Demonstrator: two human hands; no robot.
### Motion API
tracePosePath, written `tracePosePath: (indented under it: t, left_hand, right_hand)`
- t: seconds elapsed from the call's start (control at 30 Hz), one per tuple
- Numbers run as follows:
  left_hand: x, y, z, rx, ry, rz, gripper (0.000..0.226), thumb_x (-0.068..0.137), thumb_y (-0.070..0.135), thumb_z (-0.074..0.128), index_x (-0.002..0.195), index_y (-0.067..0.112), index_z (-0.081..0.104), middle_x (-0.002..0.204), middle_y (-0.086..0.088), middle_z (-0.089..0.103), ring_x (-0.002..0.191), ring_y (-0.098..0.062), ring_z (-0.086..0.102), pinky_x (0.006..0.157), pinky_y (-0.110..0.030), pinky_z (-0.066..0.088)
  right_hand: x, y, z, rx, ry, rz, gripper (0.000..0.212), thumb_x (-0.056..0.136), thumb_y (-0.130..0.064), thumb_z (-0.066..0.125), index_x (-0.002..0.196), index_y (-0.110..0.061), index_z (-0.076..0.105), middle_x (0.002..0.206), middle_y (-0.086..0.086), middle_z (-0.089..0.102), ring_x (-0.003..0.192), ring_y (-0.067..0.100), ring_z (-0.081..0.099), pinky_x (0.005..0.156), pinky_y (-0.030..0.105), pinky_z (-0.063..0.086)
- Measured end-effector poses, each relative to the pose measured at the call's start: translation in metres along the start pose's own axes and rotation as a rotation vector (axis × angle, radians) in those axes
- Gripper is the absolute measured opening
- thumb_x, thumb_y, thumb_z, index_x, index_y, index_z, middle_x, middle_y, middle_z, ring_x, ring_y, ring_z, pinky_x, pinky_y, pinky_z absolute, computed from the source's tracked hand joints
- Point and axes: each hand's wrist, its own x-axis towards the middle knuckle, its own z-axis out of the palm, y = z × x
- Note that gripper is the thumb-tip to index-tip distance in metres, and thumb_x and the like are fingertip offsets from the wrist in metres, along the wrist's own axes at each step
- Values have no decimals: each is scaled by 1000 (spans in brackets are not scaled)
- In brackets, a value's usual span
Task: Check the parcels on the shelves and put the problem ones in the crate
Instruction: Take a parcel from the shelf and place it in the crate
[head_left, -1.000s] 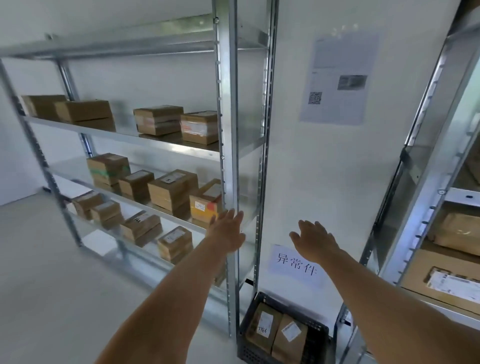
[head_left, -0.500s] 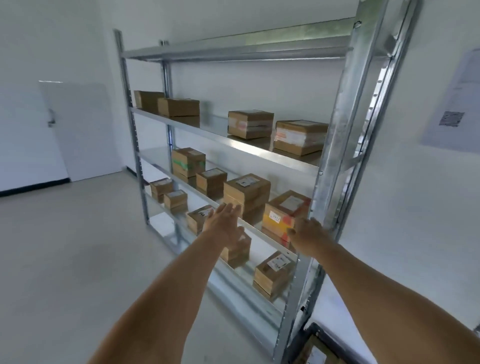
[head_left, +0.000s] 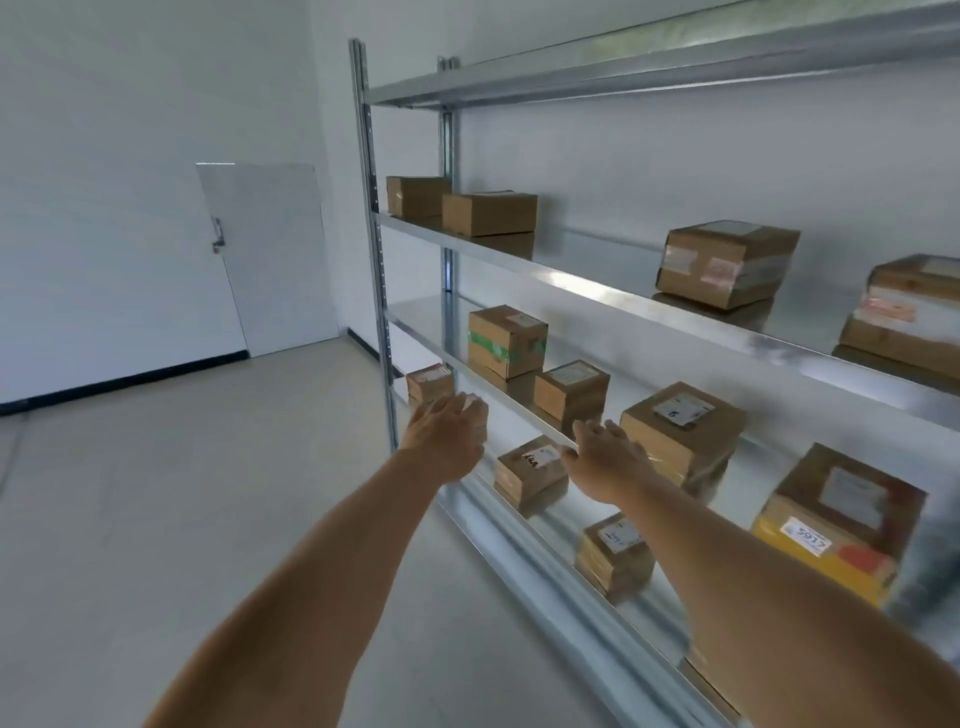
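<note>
A metal shelf rack (head_left: 587, 291) holds several cardboard parcels. On the middle shelf stand a parcel with green tape (head_left: 506, 340), a smaller parcel (head_left: 570, 396), a labelled parcel (head_left: 680, 434) and a yellow-fronted parcel (head_left: 836, 525) marked 5917. On the lower shelf sits a small parcel with black scribble (head_left: 530, 470). My left hand (head_left: 447, 434) is stretched out with straight fingers in front of the lower shelf's left end, holding nothing. My right hand (head_left: 605, 460) reaches flat toward the middle shelf's edge, beside the labelled parcel, empty. The crate is out of view.
The top shelf carries several parcels, among them two taped ones (head_left: 727, 262) at the right. Another small parcel (head_left: 428, 382) sits at the lower shelf's left end. A white door (head_left: 265, 254) is in the far wall. Open floor (head_left: 182, 519) lies to the left.
The view has swung left along the rack, so the crate and the wall sign have left the frame. Both hands stay outstretched and empty, now in front of the left half of the shelves.
</note>
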Motion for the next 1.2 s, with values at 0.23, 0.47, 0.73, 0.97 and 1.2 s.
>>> tracePosePath:
  t: [0.23,0.47,0.73,0.97,1.2]
  left_hand:
    - [89,-128,29,0,-44,-108,71,103,42,54,163,23,20,171,0,23,158,-22,18,129,-47,15]
    - [224,-264,23,41,-68,-200,73,107,40,49,166,21,11,173,-1,16,160,-22,10,131,-46,8]
    - [369,-398,25,22,-68,-225,74,107,42,48,166,23,8,174,-2,11,161,-23,7,131,-46,6]
    - [490,-520,49,-10,-53,-127,73,107,40,48,166,19,10,173,-2,15,161,-23,9,130,-49,8]
    - [611,-633,59,8,-131,49,74,107,42,48,166,21,10,174,-2,12,161,-24,8,130,-49,8]
  right_hand:
    - [149,-71,21,-7,-15,-10,55,108,-46,29,152,-14,38,158,9,43,148,32,33,116,53,35]
    - [340,-166,45,84,-56,-77,53,108,-44,29,150,-14,38,153,10,45,143,31,36,115,55,37]
    - [521,-261,49,37,-40,-87,55,108,-46,29,152,-15,36,155,8,43,147,32,33,117,56,33]
    - [656,-329,74,6,-27,16,55,109,-46,26,154,-15,33,158,9,40,151,33,27,120,57,28]
    - [766,-409,88,28,-37,166,57,109,-47,26,157,-17,28,162,7,34,155,33,19,121,56,25]
